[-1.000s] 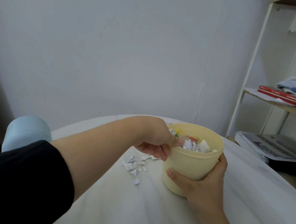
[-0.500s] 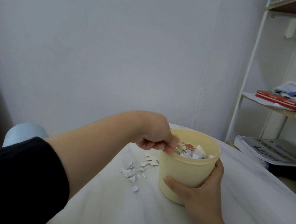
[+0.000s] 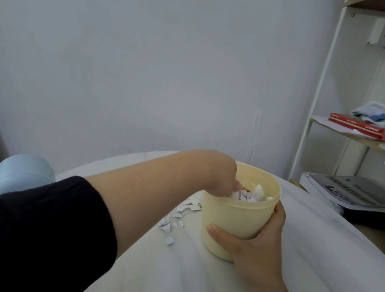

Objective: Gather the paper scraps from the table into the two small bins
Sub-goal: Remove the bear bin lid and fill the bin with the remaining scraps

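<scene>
A pale yellow bin [image 3: 238, 217] stands on the round white table [image 3: 318, 264], filled near its top with white paper scraps [image 3: 257, 193]. My right hand [image 3: 254, 245] wraps around its near right wall. My left hand [image 3: 217, 174] reaches over the bin's left rim with bunched fingers pointing down among the scraps inside; the rim hides the fingertips. Several small white scraps [image 3: 176, 216] lie loose on the table just left of the bin. A light blue bin [image 3: 22, 173] stands at the table's far left, partly behind my left sleeve.
A white-framed shelf [image 3: 319, 90] stands to the right of the table, holding red books [image 3: 354, 124], papers and a thick printed stack [image 3: 354, 192]. A plain grey wall is close behind the table's far edge.
My left hand has risen from the table beside the bin, passed over the rim and dipped into the bin. My right hand has kept its hold on the bin.
</scene>
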